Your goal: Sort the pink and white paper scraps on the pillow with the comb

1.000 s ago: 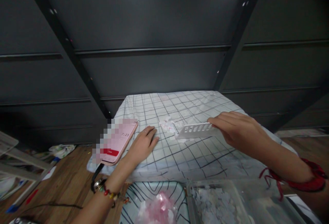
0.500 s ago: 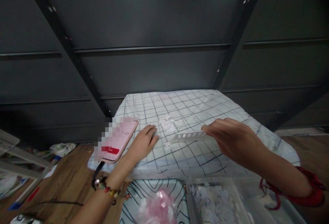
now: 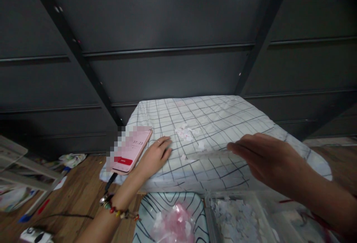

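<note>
My left hand (image 3: 156, 157) lies palm down on the white checked cloth (image 3: 223, 116), its fingers stretched out, with a ring on one. It holds nothing. My right hand (image 3: 264, 157) pinches one end of a thin pale strip (image 3: 208, 155). The strip points left, low over the cloth, and is blurred and nearly edge-on. Beyond its left end lies a small pile of white scraps (image 3: 185, 132). One loose white scrap (image 3: 200, 145) is just above the strip, and another scrap (image 3: 183, 157) sits by its tip.
A pink phone (image 3: 131, 150) with a cable is left of my left hand. Nearest me are a wavy-lined surface (image 3: 143, 217) bearing a pink plastic bag (image 3: 177, 222), and a clear bin (image 3: 211, 217) of pale flat pieces. Dark panels (image 3: 173, 75) stand behind the table.
The strip has dropped slightly and turned; the openings along it no longer show. A loose scrap now lies above it. My right hand has shifted right and down a little; my left hand stays put.
</note>
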A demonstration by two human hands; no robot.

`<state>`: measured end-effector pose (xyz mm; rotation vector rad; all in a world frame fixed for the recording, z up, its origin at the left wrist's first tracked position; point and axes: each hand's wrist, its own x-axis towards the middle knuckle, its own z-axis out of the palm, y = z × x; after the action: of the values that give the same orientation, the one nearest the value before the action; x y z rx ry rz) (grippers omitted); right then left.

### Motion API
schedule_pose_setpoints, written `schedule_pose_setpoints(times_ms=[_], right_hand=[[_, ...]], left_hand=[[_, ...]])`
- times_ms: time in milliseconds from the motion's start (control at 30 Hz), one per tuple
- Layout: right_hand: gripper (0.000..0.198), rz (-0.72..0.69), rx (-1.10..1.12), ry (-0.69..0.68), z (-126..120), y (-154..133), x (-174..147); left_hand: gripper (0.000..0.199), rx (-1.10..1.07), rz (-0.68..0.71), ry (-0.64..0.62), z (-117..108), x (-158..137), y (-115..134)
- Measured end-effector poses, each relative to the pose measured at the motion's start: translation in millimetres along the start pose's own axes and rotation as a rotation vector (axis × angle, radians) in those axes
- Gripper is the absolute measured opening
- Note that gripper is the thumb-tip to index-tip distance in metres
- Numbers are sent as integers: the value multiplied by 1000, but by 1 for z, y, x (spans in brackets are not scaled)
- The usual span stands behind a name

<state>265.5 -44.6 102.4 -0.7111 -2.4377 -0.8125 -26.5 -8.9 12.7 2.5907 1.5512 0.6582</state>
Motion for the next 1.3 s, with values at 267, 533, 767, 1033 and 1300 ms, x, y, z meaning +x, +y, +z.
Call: schedule_pose_setpoints(times_ms=[267, 533, 767, 1033, 1300], right_hand=[[31, 68, 95, 6, 6, -1, 7], [29, 120, 18, -85, 13, 6, -5], [28, 113, -95, -55, -1, 18, -28], [28, 94, -112, -30, -10, -29, -25], [32, 155, -98, 6, -7, -48, 0]], left_hand=[[29, -7, 3, -3, 0, -2, 0], [30, -2, -16, -8, -2, -3, 1], [31, 4, -24, -20, 0, -1, 0], [29, -39, -20, 14, -2, -2, 1], [29, -81, -50, 80, -3, -3, -4]])
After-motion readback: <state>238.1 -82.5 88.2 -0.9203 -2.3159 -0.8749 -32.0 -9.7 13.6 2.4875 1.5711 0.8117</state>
